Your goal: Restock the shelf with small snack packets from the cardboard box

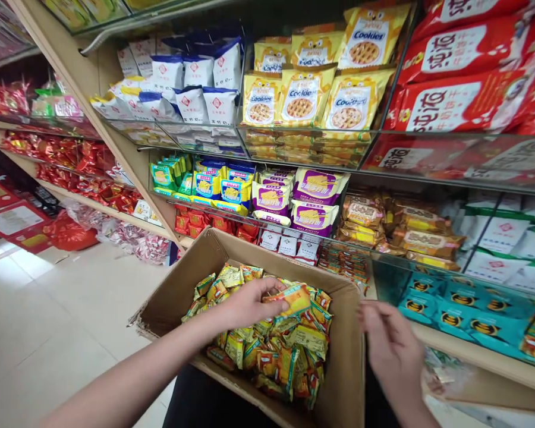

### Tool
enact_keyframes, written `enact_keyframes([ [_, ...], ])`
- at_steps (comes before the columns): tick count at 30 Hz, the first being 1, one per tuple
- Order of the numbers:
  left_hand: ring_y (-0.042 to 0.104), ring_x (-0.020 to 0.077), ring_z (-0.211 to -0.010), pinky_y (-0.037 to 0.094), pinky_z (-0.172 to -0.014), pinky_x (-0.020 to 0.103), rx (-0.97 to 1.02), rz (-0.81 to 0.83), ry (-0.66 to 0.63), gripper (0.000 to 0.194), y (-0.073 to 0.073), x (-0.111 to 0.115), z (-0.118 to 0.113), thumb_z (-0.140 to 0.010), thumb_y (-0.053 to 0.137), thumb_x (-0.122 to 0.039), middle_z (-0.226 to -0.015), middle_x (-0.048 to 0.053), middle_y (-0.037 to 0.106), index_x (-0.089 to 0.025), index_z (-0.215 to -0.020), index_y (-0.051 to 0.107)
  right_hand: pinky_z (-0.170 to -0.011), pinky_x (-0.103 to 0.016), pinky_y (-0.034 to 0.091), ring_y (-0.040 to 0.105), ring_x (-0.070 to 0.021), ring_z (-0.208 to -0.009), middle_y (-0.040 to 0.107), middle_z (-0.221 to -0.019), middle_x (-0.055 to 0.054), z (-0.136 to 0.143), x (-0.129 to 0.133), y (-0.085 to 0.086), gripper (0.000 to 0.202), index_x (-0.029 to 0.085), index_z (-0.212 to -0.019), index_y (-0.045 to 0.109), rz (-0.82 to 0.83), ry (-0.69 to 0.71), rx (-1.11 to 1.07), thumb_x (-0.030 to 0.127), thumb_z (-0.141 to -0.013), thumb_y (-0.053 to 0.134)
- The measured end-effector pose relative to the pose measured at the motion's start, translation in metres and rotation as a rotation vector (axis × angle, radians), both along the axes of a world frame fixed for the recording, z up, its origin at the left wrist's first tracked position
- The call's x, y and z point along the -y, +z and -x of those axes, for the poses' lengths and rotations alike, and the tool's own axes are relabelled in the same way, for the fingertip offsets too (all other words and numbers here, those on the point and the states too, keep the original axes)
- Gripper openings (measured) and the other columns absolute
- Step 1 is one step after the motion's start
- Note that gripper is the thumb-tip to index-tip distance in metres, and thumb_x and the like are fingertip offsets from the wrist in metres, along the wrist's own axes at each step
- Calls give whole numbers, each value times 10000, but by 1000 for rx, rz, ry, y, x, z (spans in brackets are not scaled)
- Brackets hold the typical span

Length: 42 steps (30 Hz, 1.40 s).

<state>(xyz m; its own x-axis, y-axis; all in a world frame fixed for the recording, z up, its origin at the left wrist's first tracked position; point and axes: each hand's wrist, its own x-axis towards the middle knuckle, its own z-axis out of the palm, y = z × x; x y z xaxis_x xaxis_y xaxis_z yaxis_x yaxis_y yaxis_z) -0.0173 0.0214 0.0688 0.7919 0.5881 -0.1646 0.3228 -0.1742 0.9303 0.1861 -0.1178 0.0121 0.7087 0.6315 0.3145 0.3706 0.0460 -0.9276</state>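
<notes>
My left hand point(254, 303) reaches over an open cardboard box point(345, 345) and pinches a small yellow and orange snack packet point(295, 299) between thumb and fingers. Beneath it, many similar wrapped packets point(267, 356) lie loose in a heap inside the box. At the right wall of the box is my right hand point(395, 351), its fingers curled and its fingertips at the top edge of the cardboard. The box sits tilted above dark clothing, close to the shelf front.
Glass-fronted shelves hold cookie bags point(301, 98), white packets point(191, 104), red biscuit bags point(450, 101), purple soda biscuits point(314, 202) and teal packets point(468, 309). A wooden upright point(98, 125) divides the shelving. On the tiled floor point(49, 333) stands a red bag point(74, 232).
</notes>
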Motion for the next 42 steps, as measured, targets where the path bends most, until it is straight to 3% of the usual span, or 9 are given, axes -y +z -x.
enact_keyframes([
  [4,469,96,-593,368,-552,199,217,154,74,318,12,38,-19,-689,670,-323,-705,-23,541,-167,-947,570,-580,-239,424,516,-146,-655,573,-726,-23,43,-9,32,264,189,-802,577,114,234,-16,447,-796,518],
  [9,430,84,-574,363,-567,188,522,363,604,328,-12,60,-32,-707,634,-465,-617,-48,474,-173,-699,484,-564,-218,398,459,-122,-634,502,-700,9,61,-21,23,259,189,-781,520,11,217,-300,448,-796,532],
  [13,387,88,-540,339,-538,196,543,273,751,393,-28,60,-29,-718,587,-540,-557,-59,412,-176,-628,471,-500,-211,339,384,-101,-549,423,-625,33,78,-23,15,304,197,-706,464,46,240,-376,481,-809,500],
  [20,441,113,-547,363,-550,217,459,109,730,447,-29,48,-19,-757,507,-577,-549,-25,497,-167,-580,539,-499,-213,335,409,-107,-547,446,-600,28,86,-22,19,365,199,-680,451,74,215,-346,531,-830,426],
  [30,427,103,-501,369,-484,205,491,181,662,401,-18,62,-31,-776,517,-524,-520,-24,492,-160,-616,571,-410,-178,361,549,-115,-532,609,-750,15,84,-7,25,445,240,-921,506,79,154,-963,641,-729,494],
  [35,463,112,-505,389,-504,207,350,-188,613,390,-7,65,-35,-786,521,-462,-508,-5,522,-153,-561,599,-541,-201,438,552,-117,-623,583,-758,9,68,13,21,377,219,-868,525,14,357,-587,548,-700,601],
  [38,484,120,-525,401,-517,207,294,-267,509,394,-6,67,-34,-828,457,-443,-537,4,537,-157,-611,619,-674,-235,458,572,-156,-771,615,-867,-31,47,26,26,333,206,-949,573,92,544,-365,435,-714,633],
  [40,471,118,-518,398,-501,204,258,-215,440,377,-8,67,-31,-849,413,-448,-554,-7,517,-165,-717,623,-672,-243,462,580,-170,-789,630,-869,-43,21,31,25,301,198,-932,591,132,534,-292,423,-734,613],
  [42,454,113,-516,391,-491,198,167,-149,364,333,-11,64,-25,-855,409,-443,-583,-19,501,-177,-818,605,-618,-250,462,582,-168,-723,634,-853,-41,-14,31,17,347,198,-969,577,158,349,-242,455,-736,594],
])
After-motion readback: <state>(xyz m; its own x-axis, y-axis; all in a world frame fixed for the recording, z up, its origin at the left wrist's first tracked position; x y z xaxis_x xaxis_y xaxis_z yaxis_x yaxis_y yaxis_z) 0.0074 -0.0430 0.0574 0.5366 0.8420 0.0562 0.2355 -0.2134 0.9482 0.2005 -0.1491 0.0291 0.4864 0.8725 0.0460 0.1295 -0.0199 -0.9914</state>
